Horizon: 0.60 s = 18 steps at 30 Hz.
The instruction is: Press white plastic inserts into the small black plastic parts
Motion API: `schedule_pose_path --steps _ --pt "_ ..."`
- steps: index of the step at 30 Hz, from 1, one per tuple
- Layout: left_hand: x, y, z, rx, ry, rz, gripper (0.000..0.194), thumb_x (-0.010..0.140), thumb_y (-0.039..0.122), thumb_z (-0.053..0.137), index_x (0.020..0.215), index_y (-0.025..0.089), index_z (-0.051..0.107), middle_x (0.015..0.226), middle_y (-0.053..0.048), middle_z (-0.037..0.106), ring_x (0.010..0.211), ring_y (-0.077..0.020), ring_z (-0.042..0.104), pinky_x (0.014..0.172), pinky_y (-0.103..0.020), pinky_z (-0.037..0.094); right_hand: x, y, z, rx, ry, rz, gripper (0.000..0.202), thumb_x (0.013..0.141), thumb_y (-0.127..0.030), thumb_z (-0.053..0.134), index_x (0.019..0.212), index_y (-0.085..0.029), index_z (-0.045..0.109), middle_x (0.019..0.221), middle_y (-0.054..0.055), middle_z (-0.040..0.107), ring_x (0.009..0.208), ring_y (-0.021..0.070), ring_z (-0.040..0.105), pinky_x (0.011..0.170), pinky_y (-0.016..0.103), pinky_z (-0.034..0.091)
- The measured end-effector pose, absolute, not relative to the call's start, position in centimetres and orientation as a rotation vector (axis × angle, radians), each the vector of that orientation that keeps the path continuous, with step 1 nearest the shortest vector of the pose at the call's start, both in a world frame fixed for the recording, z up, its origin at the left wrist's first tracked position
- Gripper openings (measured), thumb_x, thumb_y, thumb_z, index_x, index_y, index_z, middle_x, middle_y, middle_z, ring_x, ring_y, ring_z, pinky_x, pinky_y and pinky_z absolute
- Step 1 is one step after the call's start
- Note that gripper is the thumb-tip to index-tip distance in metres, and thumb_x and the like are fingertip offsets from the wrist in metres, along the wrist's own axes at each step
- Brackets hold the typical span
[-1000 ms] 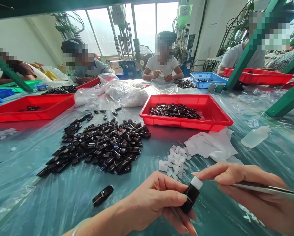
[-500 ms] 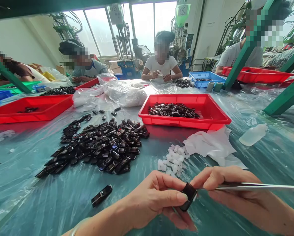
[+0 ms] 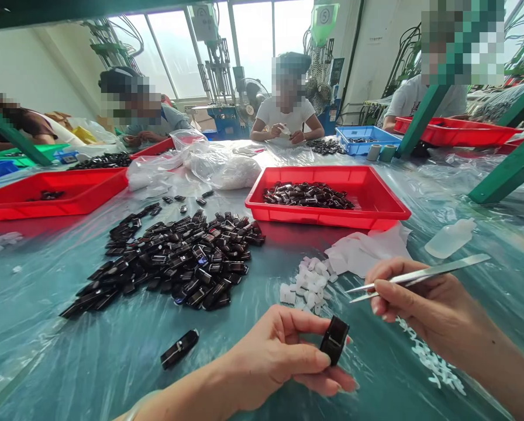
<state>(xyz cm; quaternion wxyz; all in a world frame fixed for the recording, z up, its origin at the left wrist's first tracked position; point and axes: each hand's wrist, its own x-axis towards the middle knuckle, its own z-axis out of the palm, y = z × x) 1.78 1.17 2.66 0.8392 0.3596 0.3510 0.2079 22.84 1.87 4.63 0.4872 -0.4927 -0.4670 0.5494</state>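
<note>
Between the thumb and fingers of my left hand is a small glossy black plastic part, held tilted. My right hand grips a pair of metal tweezers, their two tips a little apart and pointing left, clear of the black part. Just left of those tips lies a small pile of white translucent pieces. Thin white bits are scattered beneath my right wrist. A single black part rests on the table left of my left hand, in front of a large heap of similar black parts.
A red tray with black parts stands ahead, another red tray at the left. A white cloth and a clear bottle lie to the right. Green posts rise at the right. Several people sit across the table.
My right hand has drawn back from the black part and swung up with the tweezers, uncovering the thin white bits. My left hand has tilted the black part more upright.
</note>
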Motion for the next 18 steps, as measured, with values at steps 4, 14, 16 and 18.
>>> schedule_pose_path --steps 4,14,16,18 --pt "2.0 1.1 2.6 0.740 0.783 0.431 0.049 0.064 0.019 0.070 0.109 0.007 0.058 0.077 -0.014 0.070 0.065 -0.0149 0.067 0.063 -0.021 0.051 23.0 2.0 4.4 -1.088 -1.112 1.440 0.018 0.073 -0.035 0.066 0.071 -0.017 0.063 0.068 0.001 0.058 0.058 0.0083 0.055 0.051 0.016 0.045" --pt "2.9 0.8 2.9 0.730 0.887 0.486 0.053 0.058 0.021 0.074 0.106 0.005 0.057 0.074 -0.012 0.069 0.075 -0.0200 0.067 0.065 -0.023 0.051 22.5 2.5 4.0 -1.148 -0.888 1.427 0.031 0.065 -0.029 0.072 0.080 -0.020 0.047 0.064 -0.004 0.055 0.044 0.0039 0.042 0.039 0.014 0.032" --pt "3.0 0.7 2.7 0.741 0.865 0.487 0.047 0.060 0.021 0.073 0.103 0.007 0.061 0.075 -0.011 0.069 0.076 -0.0193 0.067 0.066 -0.022 0.051 22.3 2.4 4.0 -1.148 -0.872 1.433 0.034 0.064 -0.030 0.072 0.082 -0.021 0.044 0.063 -0.004 0.055 0.043 0.0045 0.042 0.037 0.015 0.031" --pt "3.0 0.5 2.4 0.746 0.840 0.489 0.041 0.061 0.020 0.072 0.100 0.010 0.063 0.075 -0.010 0.069 0.076 -0.0184 0.067 0.066 -0.021 0.051 22.1 2.3 3.9 -1.133 -0.891 1.460 0.034 0.066 -0.031 0.070 0.082 -0.021 0.043 0.064 -0.004 0.056 0.043 0.0051 0.043 0.037 0.015 0.030"
